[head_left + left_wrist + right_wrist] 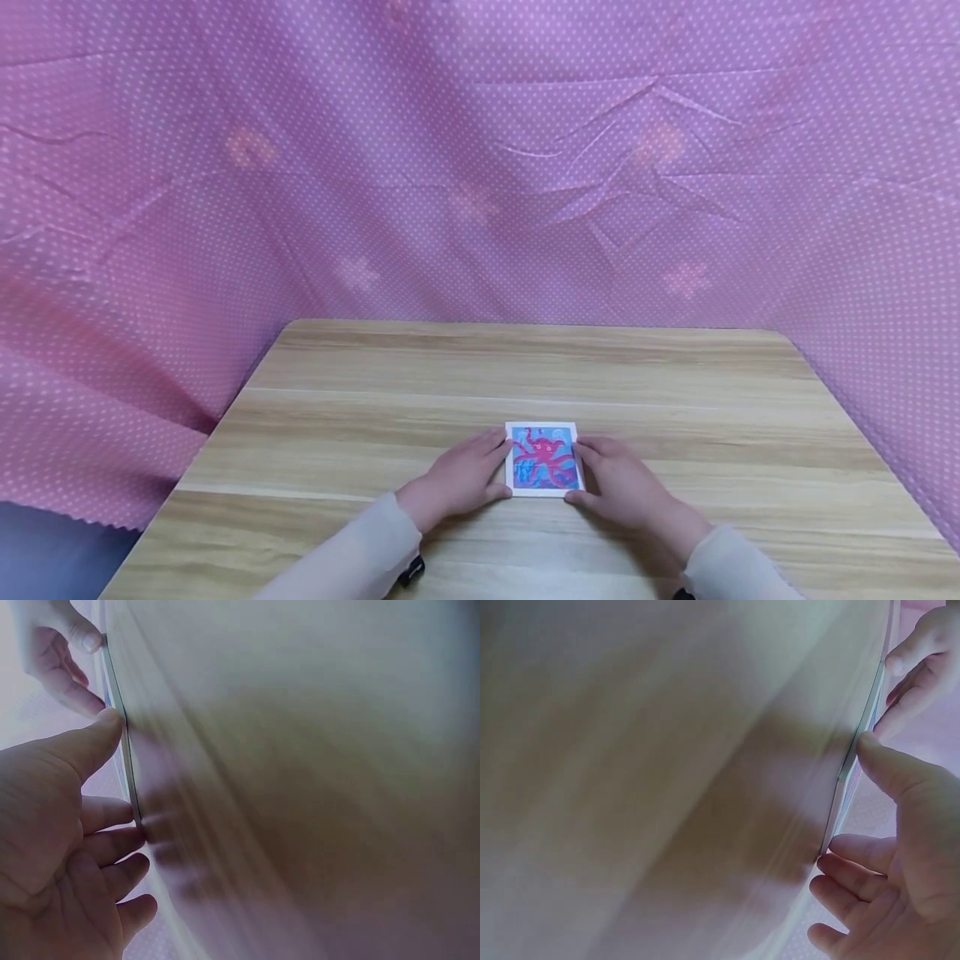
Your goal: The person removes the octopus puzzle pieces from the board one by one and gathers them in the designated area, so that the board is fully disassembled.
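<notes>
A small, thin square octopus picture point(545, 458) with a white border lies flat on the wooden table, a pink octopus on blue facing up. My left hand point(470, 471) holds its left side, thumb at the near left corner and fingers along the edge. On the opposite side my right hand point(626, 483) does the same, its thumb at the near right corner. Both wrist views show the left hand point(52, 832) and the right hand point(907, 847) with thumb and fingertips at the thin edge, seen almost side-on.
The wooden table point(375, 358) has rounded far corners. Pink dotted cloth point(480, 167) hangs behind it and down both sides. Light sleeves point(360, 550) cover the forearms, with a dark strap point(412, 572) at the left wrist.
</notes>
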{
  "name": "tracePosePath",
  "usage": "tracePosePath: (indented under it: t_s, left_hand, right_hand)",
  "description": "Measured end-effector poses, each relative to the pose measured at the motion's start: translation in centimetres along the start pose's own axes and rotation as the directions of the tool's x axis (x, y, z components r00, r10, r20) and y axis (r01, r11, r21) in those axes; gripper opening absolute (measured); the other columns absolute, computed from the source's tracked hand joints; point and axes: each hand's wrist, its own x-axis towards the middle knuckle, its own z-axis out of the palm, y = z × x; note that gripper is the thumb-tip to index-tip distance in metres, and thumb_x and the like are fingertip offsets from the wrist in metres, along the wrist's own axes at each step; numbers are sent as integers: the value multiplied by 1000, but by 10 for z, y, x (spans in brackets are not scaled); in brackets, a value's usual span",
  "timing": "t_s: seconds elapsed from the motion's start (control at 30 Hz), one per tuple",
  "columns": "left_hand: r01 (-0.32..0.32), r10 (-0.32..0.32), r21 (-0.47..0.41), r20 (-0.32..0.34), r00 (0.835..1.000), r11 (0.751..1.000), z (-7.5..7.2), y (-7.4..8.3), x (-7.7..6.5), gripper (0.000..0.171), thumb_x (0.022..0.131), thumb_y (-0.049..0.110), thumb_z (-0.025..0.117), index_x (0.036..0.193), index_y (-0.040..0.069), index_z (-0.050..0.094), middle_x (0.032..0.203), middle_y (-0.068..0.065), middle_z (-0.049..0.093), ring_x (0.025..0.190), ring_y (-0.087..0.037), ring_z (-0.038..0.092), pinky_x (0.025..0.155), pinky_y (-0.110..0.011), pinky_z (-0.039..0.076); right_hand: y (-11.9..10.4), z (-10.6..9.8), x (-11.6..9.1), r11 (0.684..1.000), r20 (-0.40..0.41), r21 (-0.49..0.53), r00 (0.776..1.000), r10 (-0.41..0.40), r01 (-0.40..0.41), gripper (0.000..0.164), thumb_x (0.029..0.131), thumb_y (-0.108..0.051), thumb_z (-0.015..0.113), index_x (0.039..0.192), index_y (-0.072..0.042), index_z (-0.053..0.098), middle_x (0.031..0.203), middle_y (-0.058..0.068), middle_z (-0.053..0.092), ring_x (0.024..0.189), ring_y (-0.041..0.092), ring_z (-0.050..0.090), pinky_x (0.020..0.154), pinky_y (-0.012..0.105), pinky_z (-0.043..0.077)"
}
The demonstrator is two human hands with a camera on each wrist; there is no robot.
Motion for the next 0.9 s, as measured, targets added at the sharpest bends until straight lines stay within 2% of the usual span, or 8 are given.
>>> tracePosePath:
  t_s: [0.5,0.9]
  left_hand:
    - [-11,11,-50,0,1000,999,-2,-8,-24,72,91,51,56,147,10,37,154,-7,28,141,-22,22,112,-39,24]
    - [-8,9,-73,1,1000,997,1,-9,-32,72,91,50,57,147,11,38,153,-5,29,141,-22,23,111,-40,24]
  right_hand:
    - [-15,4,-4,996,-37,31,996,-83,84,73,78,-43,76,127,7,56,130,19,53,121,36,48,102,50,36]
    - [-20,6,-8,997,-1,22,997,-78,78,73,78,-46,75,127,4,57,130,17,53,121,34,48,102,49,37]
